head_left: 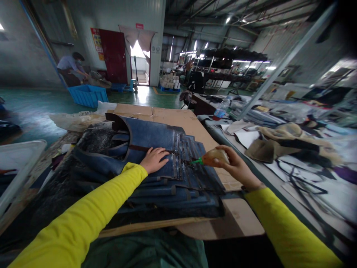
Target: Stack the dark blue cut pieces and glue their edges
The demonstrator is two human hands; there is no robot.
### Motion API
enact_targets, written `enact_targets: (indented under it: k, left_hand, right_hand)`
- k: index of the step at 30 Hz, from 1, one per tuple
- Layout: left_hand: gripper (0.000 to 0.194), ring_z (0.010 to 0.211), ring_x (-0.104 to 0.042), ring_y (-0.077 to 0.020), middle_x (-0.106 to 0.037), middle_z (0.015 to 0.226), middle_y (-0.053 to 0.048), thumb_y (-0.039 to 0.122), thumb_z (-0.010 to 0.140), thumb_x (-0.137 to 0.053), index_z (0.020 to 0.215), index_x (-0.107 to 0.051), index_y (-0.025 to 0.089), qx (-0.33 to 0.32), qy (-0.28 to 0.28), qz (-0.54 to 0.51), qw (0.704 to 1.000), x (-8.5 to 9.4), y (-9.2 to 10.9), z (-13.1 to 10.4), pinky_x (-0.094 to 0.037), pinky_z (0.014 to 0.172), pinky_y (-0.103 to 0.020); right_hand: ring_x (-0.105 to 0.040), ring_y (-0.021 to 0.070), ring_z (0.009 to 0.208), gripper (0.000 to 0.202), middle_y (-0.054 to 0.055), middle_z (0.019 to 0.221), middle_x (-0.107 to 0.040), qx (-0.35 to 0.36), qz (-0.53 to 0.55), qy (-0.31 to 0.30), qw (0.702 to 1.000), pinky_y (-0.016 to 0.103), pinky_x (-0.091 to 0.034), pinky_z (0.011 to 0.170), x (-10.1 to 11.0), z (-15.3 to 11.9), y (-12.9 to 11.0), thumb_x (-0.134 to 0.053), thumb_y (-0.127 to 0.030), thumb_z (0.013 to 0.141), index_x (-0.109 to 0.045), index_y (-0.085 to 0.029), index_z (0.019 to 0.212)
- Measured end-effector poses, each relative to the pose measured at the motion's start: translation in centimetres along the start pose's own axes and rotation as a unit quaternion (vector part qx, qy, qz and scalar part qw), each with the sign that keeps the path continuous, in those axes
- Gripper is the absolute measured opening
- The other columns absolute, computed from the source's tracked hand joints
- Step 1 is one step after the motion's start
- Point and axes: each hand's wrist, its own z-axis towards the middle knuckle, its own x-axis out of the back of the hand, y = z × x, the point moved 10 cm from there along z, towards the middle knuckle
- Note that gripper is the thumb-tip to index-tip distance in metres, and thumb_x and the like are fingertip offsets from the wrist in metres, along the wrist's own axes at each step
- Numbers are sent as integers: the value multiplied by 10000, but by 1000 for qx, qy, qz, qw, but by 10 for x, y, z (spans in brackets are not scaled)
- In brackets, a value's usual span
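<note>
A stack of blue leather-like pieces [152, 130] with dark edges lies fanned out in overlapping steps before me. Flat on the top piece rests my left hand [154, 160], its fingers spread. My right hand [232, 163] is wrapped round a squeeze bottle [214, 158] with an orange neck and a green nozzle. The bottle is tilted on its side, its nozzle tip pointing left at the stepped edges. Shiny wet-looking streaks show along those edges near the tip. Whether the tip touches them I cannot tell.
Cardboard [164, 113] lies under and behind the stack. To the right, a long table [240, 143] carries fabric scraps and a plastic bottle [221, 108]. A white bin [22, 147] stands at left. Further back are a blue crate [87, 96] and a person [71, 69] bending over.
</note>
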Motion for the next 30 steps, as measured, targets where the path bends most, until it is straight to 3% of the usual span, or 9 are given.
enact_targets:
  k: [5, 30]
  left_hand:
    - [377, 1268, -374, -204, -459, 1357, -32, 441, 896, -384, 1216, -505, 281, 2, -6, -6, 1000, 0, 0, 0, -188, 1087, -503]
    - [377, 1276, -366, -203, -459, 1358, -29, 427, 891, -399, 1224, -505, 283, 13, -13, -16, 1000, 3, 2, -1, -182, 1097, -500]
  right_hand:
    - [-540, 247, 989, 449, 45, 1094, -528, -3, -20, -16, 1000, 373, -456, 873, -7, 0, 7, -630, -440, 798, -450, -283, 1178]
    - [-503, 269, 1031, 482, 71, 1094, -498, 51, -94, 101, 989, 439, -417, 933, -12, 76, 45, -627, -491, 773, -489, -238, 1159]
